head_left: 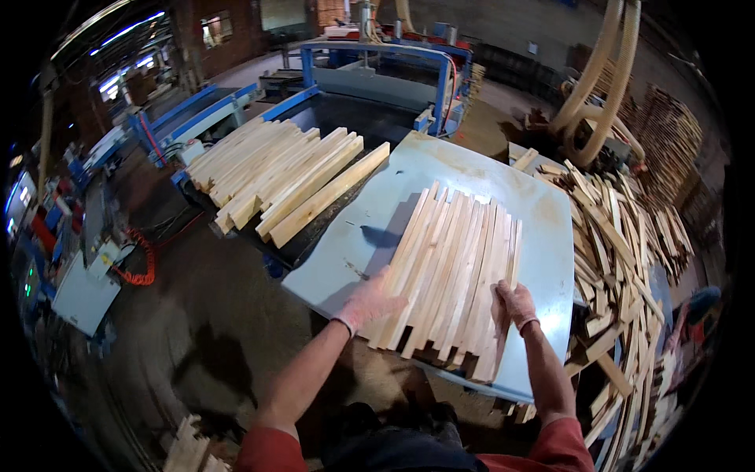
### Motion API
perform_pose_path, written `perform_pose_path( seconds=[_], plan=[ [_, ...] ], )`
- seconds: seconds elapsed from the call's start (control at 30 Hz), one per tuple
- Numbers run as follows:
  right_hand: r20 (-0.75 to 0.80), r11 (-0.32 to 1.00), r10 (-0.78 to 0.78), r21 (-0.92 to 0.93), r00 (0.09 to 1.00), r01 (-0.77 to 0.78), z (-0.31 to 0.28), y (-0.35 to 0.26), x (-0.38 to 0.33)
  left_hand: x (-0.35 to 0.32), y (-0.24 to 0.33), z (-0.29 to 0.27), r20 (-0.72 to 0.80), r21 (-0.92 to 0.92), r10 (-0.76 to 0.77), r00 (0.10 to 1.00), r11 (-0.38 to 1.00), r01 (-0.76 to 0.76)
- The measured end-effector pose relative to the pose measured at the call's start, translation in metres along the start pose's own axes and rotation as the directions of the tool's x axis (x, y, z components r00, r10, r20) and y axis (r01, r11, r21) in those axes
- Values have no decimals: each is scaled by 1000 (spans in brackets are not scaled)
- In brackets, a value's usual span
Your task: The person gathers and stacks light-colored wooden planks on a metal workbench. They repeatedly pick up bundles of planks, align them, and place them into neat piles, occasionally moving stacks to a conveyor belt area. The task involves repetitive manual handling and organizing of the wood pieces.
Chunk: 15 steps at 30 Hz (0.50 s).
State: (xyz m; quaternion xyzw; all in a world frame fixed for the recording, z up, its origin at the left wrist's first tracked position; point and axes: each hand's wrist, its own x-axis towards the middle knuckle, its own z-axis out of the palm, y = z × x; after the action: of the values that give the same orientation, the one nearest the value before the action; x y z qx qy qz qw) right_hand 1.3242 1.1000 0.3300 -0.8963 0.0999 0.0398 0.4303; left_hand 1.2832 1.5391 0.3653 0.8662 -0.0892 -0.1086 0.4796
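A row of pale wooden strips [448, 275] lies side by side on a light blue metal tabletop [543, 236], their near ends uneven and jutting a little past the front edge. At the row's left side, near the front, my left hand [370, 301] in a pinkish work glove lies against the outer strip, fingers stretched and thumb apart. My right hand [516, 304], gloved alike, is closed round the outer strip at the right side, its fingertips partly hidden. Between the two hands the strips sit close together, with small gaps at some ends.
Left of the tabletop, more wooden strips [291, 169] lie on a dark machine bed [370, 114] under a blue frame [377, 49]. A heap of loose wood offcuts [613, 252] borders the right side. Beige hoses [594, 86] hang behind it. A control box [86, 299] with a red coiled hose [141, 267] stands at left.
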Motion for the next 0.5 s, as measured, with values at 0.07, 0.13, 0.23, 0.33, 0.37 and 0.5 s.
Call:
perform_pose_path(
  seconds=[0.07, 0.13, 0.23, 0.33, 0.37, 0.5],
  plan=[
    [-68, 970, 112, 226, 991, -94, 6, 5, -22, -15, -24, -3, 46, -63, 36, 998, 997, -34],
    [-316, 992, -81, -118, 945, 46, 24, -26, -81, -39, -39, 0, 76, -132, 36, 996, 991, -26],
    [-431, 964, -224, 31, 874, 263, 84, -86, -176, -64, -80, 2, 97, -116, 145, 985, 984, -134],
    [-312, 908, -332, 150, 890, 391, 155, -127, -259, -74, -78, -8, 111, -118, 219, 969, 971, -206],
    [-294, 952, -269, 62, 917, 299, 175, -117, -276, -76, -72, -9, 109, -113, 243, 964, 966, -230],
    [-191, 986, 49, 163, 980, -17, 222, -154, -282, -77, -73, -13, 120, -56, 246, 962, 969, -241]
  ],
)
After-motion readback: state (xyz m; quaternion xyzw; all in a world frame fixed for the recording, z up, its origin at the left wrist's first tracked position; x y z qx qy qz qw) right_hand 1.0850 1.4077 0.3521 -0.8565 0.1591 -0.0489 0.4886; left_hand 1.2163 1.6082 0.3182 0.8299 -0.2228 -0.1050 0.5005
